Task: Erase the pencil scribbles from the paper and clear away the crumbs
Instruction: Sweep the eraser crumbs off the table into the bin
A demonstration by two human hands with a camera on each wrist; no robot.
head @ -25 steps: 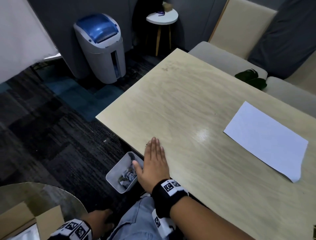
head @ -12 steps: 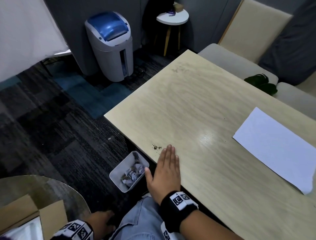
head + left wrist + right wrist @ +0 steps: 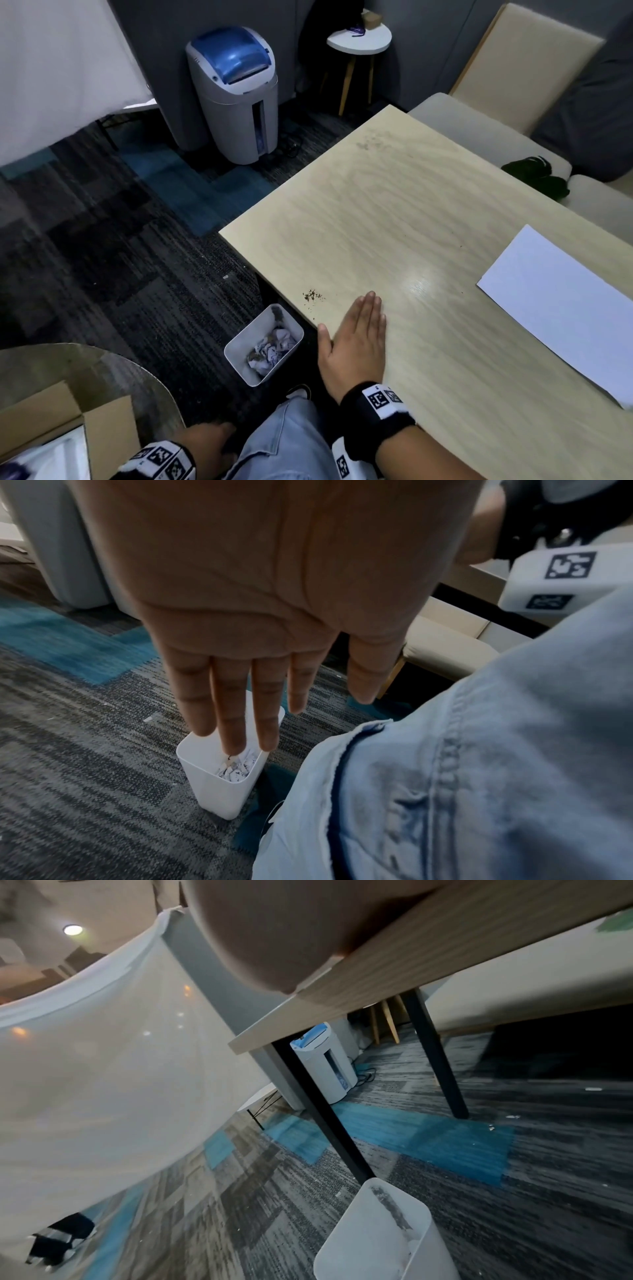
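At the far left of the head view an open brown cardboard box (image 3: 68,421) sits on a round grey side table (image 3: 113,363). Beside it the left hand (image 3: 274,593) hangs off the tabletop by the person's pale denim trouser leg (image 3: 284,442); the left wrist view shows its fingers (image 3: 232,712) straight and close together, gripping nothing, above the carpet. Below them on the dark striped carpet (image 3: 102,274) stands a small white rectangular plastic bin (image 3: 239,346) with crumpled paper scraps inside, just off the tabletop's near left edge. Farther back, a grey and blue lidded machine (image 3: 236,96) stands against the wall, with a small round white stool (image 3: 359,41) to its right.

On the pale wood-grain tabletop (image 3: 394,205), a little cluster of dark eraser crumbs (image 3: 313,295) lies close to the left edge, directly above the bin. Just right of the crumbs and apart from them, the right hand (image 3: 356,342) lies flat, palm down, fingers stretched and pressed together, the thumb at the table's edge; it holds nothing. The right wrist view shows only the heel of that hand resting on the edge.

Well to the right, the white rectangular sheet of paper (image 3: 561,308) lies flat near the right edge of the tabletop; no scribbles can be made out on it. A dark green leaf-shaped object (image 3: 537,174) rests on the beige bench beyond the far edge.
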